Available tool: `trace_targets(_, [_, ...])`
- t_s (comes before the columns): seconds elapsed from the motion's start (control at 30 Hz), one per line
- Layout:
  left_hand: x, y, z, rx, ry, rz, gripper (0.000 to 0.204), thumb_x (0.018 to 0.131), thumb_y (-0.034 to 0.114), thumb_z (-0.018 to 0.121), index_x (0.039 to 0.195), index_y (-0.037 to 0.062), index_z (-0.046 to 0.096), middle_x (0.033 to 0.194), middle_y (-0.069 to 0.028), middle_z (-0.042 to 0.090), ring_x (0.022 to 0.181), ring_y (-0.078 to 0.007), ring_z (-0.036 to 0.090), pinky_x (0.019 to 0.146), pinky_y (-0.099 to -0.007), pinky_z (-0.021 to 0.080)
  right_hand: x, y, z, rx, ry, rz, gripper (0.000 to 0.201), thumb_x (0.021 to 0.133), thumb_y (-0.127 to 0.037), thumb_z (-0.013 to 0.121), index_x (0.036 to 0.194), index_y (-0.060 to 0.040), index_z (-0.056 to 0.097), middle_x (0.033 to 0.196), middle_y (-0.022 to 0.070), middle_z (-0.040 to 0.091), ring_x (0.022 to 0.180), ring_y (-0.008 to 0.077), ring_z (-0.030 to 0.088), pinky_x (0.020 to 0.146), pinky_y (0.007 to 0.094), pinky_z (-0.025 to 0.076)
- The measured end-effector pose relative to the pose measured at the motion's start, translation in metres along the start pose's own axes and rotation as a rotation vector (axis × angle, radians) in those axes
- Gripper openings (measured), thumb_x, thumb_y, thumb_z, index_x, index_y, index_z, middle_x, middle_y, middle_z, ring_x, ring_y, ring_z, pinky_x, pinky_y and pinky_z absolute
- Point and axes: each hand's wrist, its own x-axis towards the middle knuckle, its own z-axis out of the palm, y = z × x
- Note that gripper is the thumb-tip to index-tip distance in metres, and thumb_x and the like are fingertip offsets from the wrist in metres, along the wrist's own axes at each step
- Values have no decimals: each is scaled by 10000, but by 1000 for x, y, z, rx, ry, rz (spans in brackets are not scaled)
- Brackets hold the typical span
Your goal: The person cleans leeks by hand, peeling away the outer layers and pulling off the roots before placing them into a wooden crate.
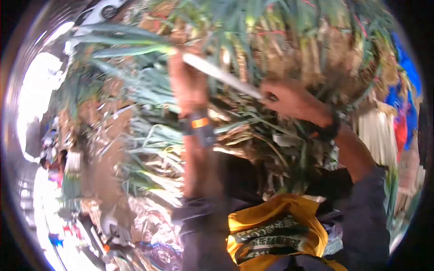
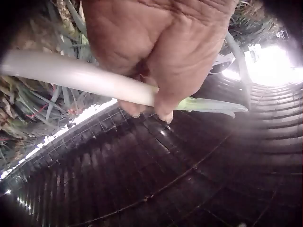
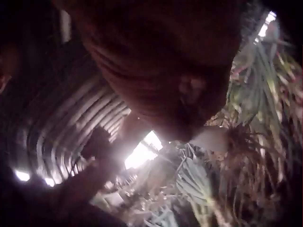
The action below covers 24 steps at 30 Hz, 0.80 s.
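Note:
A long green onion (image 1: 217, 72) stretches between the two hands, its white stalk slanting down to the right and its green leaves (image 1: 122, 45) spreading left. My left hand (image 1: 187, 79) pinches it where white turns to green; in the left wrist view, thumb and fingers close around the stalk (image 2: 80, 78). At the root end, the curled right hand (image 1: 294, 101) grips the stalk. In the dark right wrist view, the white base (image 3: 210, 138) and its stringy roots (image 3: 244, 142) stick out beyond that hand (image 3: 165, 80), which hides most of the stalk.
Loose green onions (image 1: 158, 140) lie in a heap under the hands. Along the back, bundles tied with red string (image 1: 273, 32) stand close together. A stack of white stalks (image 1: 377, 135) is at right, near blue sheeting (image 1: 404, 63). Crumpled plastic (image 1: 153, 221) lies at lower left.

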Motion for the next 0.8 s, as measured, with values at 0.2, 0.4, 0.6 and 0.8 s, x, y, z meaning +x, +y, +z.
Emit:
trace_targets(0.2, [0, 4, 1, -62, -73, 108, 263, 912, 246, 748, 1084, 118, 597, 894, -4, 626, 784, -164, 602, 732, -324, 514, -8, -13, 18, -323, 69, -192, 189, 850, -95, 669, 1022, -77, 594, 956, 118, 634, 713, 300, 654, 593, 407, 556])
trace_targets(0.4, [7, 22, -28, -166, 15, 123, 273, 935, 315, 732, 976, 96, 574, 806, -50, 584, 727, -151, 562, 677, -277, 518, -28, -18, 18, -115, 19, -308, 173, 832, -83, 677, 945, -65, 547, 940, 93, 586, 667, 301, 648, 547, 407, 532])
trace_targets(0.6, [7, 24, -31, 7, 55, 141, 287, 982, 398, 648, 895, 141, 554, 734, -4, 552, 722, -149, 555, 689, -293, 491, -70, -11, 25, -209, -423, -236, 201, 863, -135, 675, 998, -37, 562, 942, 119, 578, 781, 308, 667, 643, 409, 550])
trace_targets(0.8, [8, 8, -17, -88, 125, 261, 277, 978, 433, 642, 986, 167, 567, 739, 11, 577, 646, -130, 563, 604, -291, 491, -52, -18, 21, 112, 56, 108, 378, 1012, -190, 572, 1345, -12, 583, 1134, 220, 646, 977, 294, 682, 835, 373, 541])
